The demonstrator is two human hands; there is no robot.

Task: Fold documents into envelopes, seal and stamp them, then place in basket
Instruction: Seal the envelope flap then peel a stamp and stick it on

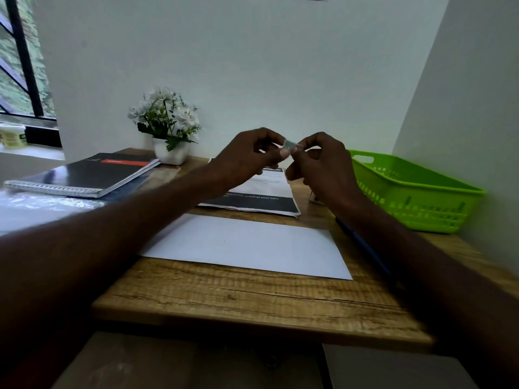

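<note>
A white envelope lies flat on the wooden desk, close to me. Above and beyond it, both my hands are raised at the middle of the view. My left hand and my right hand pinch a small pale stamp between their fingertips. Behind the envelope a printed document with dark bands lies on the desk, partly hidden by my hands. A green plastic basket stands at the right and looks empty from here.
A spiral notebook sits on other books at the left, with a shiny plastic sleeve nearer me. A white pot of white flowers stands at the back. A blue pen lies under my right forearm. Walls close off the back and right.
</note>
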